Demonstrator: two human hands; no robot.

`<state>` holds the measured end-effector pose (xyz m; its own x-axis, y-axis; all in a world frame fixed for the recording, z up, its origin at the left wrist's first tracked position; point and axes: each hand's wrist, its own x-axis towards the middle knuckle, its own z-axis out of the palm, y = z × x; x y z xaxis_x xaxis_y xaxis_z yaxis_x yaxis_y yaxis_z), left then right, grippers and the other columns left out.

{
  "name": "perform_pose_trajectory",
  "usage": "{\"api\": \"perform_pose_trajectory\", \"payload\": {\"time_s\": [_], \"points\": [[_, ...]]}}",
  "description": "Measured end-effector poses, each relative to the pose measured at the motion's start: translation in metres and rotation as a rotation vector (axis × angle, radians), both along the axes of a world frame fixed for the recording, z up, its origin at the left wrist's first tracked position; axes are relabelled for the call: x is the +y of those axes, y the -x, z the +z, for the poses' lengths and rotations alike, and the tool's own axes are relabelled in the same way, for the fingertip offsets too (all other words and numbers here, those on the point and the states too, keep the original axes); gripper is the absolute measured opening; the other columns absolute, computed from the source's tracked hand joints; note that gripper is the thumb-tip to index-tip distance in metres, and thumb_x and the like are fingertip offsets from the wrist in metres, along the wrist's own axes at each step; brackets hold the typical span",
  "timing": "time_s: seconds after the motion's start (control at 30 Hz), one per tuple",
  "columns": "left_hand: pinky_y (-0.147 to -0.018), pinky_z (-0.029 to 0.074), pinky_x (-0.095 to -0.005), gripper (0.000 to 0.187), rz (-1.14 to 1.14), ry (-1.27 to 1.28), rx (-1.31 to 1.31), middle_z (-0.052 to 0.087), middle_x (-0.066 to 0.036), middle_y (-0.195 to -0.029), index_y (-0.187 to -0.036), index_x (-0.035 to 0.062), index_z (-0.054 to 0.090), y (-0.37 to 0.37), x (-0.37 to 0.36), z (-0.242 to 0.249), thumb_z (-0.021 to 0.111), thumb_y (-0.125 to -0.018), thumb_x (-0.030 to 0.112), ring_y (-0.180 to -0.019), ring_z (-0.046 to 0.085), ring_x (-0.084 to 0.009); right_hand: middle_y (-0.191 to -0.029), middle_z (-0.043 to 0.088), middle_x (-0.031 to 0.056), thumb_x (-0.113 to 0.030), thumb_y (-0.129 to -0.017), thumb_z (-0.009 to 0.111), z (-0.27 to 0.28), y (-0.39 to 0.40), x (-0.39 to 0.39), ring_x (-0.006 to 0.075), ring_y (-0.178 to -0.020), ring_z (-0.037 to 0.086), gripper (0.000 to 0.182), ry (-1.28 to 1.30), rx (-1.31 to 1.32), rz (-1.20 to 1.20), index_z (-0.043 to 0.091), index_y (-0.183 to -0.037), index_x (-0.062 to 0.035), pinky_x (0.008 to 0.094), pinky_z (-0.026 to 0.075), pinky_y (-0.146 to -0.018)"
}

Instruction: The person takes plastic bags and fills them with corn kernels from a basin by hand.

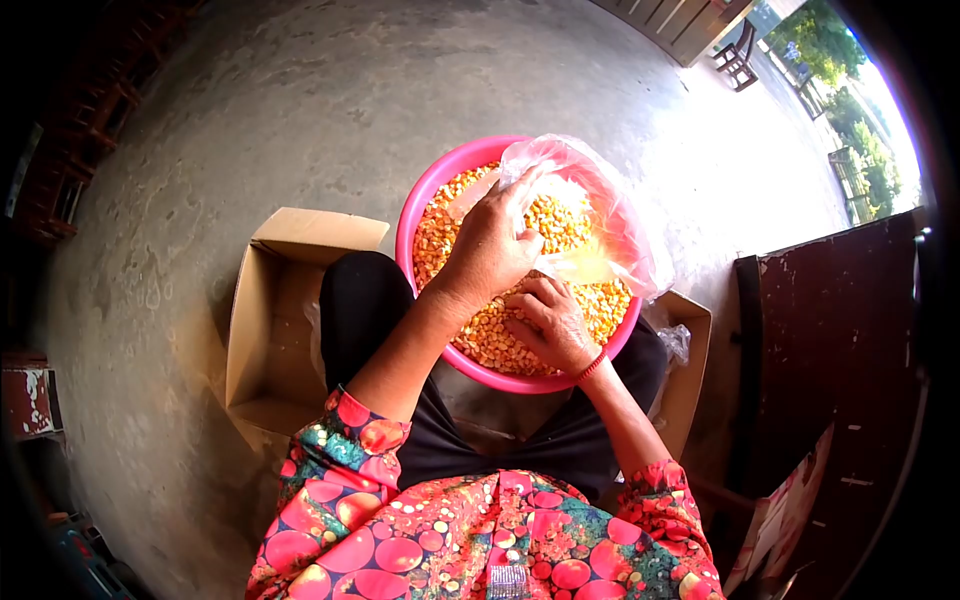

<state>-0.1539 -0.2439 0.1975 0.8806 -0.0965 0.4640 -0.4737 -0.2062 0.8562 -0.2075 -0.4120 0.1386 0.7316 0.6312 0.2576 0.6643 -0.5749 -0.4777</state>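
Observation:
A pink basin [408, 215] filled with yellow-orange corn kernels [490, 340] rests at my lap, between my knees. A clear plastic bag [600, 195] with kernels in it lies over the basin's right and far part. My left hand [492, 245] is closed on the left side of the bag's rim. Close to the bag's near edge, my right hand [557, 322] has its fingers curled in among the kernels; its palm side is hidden. A red band circles the right wrist.
An open cardboard box [275, 330] stands on the concrete floor [220, 140] at my left. Another box [688, 370] with crumpled plastic is at my right, beside dark red wooden furniture [840, 350]. A wooden chair [737, 62] stands by the bright doorway.

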Motion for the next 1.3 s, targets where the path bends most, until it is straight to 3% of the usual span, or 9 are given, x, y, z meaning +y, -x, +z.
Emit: {"api": "perform_pose_trajectory", "payload": {"time_s": [0.13,0.57,0.63,0.67,0.7,0.83,0.9,1.23,1.3], "points": [[-0.094,0.043,-0.0347,0.055,-0.011,0.020,0.043,0.057,-0.023,-0.117,-0.125,-0.0029,0.048,0.001,0.001,0.003,0.051,-0.070,-0.007,-0.111,0.055,-0.0312,-0.083,0.051,0.0101,-0.020,-0.079,0.064,-0.003,-0.001,0.000,0.0298,-0.083,0.052,0.015,0.007,0.014,-0.020,0.058,-0.084,-0.0075,0.0426,0.041,-0.077],[-0.094,0.044,-0.0325,0.054,0.063,0.011,-0.012,0.059,-0.018,-0.118,-0.124,0.0002,0.051,-0.003,0.005,0.006,0.051,-0.070,-0.009,-0.111,0.056,-0.0265,-0.070,0.058,0.0153,-0.008,-0.084,0.059,0.000,-0.006,0.003,0.0315,-0.062,0.058,0.007,-0.276,0.108,-0.237,0.059,-0.084,-0.0007,0.0365,0.045,-0.055],[-0.094,0.043,-0.0325,0.056,0.057,0.005,-0.007,0.058,-0.018,-0.119,-0.125,0.0002,0.050,-0.003,0.003,0.007,0.051,-0.070,-0.009,-0.112,0.056,-0.0267,-0.067,0.057,0.0144,-0.011,-0.087,0.059,-0.004,-0.008,0.003,0.0238,-0.057,0.058,0.012,-0.386,0.214,-0.369,0.059,-0.084,-0.0001,0.0334,0.045,-0.054],[-0.095,0.043,-0.0325,0.057,0.052,0.004,-0.012,0.057,-0.018,-0.120,-0.126,0.0002,0.049,-0.002,0.002,0.006,0.050,-0.069,-0.009,-0.112,0.055,-0.0267,-0.061,0.054,0.0072,-0.014,-0.090,0.057,-0.010,-0.011,0.001,0.0127,-0.054,0.052,0.016,-0.447,0.272,-0.366,0.058,-0.082,-0.0006,0.0273,0.041,-0.050],[-0.096,0.042,-0.0325,0.059,0.048,0.002,-0.018,0.056,-0.018,-0.121,-0.127,0.0001,0.048,-0.002,0.002,0.005,0.050,-0.069,-0.010,-0.113,0.055,-0.0268,-0.061,0.054,0.0072,-0.014,-0.090,0.057,-0.005,-0.011,0.001,0.0127,-0.054,0.052,0.016,-0.447,0.272,-0.365,0.058,-0.082,-0.0006,0.0273,0.041,-0.050],[-0.097,0.042,-0.0325,0.060,0.045,-0.029,0.000,0.055,-0.019,-0.123,-0.128,-0.0007,0.046,-0.001,0.003,0.007,0.049,-0.069,-0.009,-0.115,0.054,-0.0273,-0.056,0.037,-0.0050,-0.024,-0.097,0.045,0.036,-0.005,-0.002,0.0041,-0.044,0.031,0.028,-1.003,1.116,-0.310,0.050,-0.074,-0.0075,0.0202,0.024,-0.040],[-0.097,0.042,-0.0325,0.061,0.033,-0.013,0.004,0.055,-0.019,-0.122,-0.128,-0.0006,0.046,0.001,0.003,0.010,0.049,-0.068,-0.010,-0.115,0.054,-0.0275,-0.054,0.033,-0.0050,-0.026,-0.097,0.045,0.053,-0.008,-0.003,0.0048,-0.043,0.027,0.029,-1.184,1.218,-0.234,0.049,-0.074,-0.0081,0.0203,0.021,-0.039],[-0.099,0.040,-0.0329,0.059,0.052,-0.023,-0.005,0.055,-0.022,-0.121,-0.126,-0.0051,0.045,-0.001,0.002,0.004,0.049,-0.068,-0.010,-0.115,0.053,-0.0283,-0.055,0.030,-0.0066,-0.027,-0.098,0.043,0.087,-0.089,0.014,0.0035,-0.044,0.024,0.028,-1.252,0.804,-0.297,0.048,-0.077,-0.0092,0.0202,0.021,-0.041],[-0.099,0.040,-0.0334,0.058,0.054,-0.010,-0.010,0.055,-0.022,-0.121,-0.126,-0.0056,0.045,-0.002,0.002,0.001,0.050,-0.068,-0.010,-0.116,0.052,-0.0285,-0.058,0.039,-0.0045,-0.024,-0.097,0.044,0.076,-0.103,0.009,0.0052,-0.049,0.034,0.026,-1.222,0.862,-0.181,0.051,-0.080,-0.0074,0.0207,0.030,-0.046]]}}
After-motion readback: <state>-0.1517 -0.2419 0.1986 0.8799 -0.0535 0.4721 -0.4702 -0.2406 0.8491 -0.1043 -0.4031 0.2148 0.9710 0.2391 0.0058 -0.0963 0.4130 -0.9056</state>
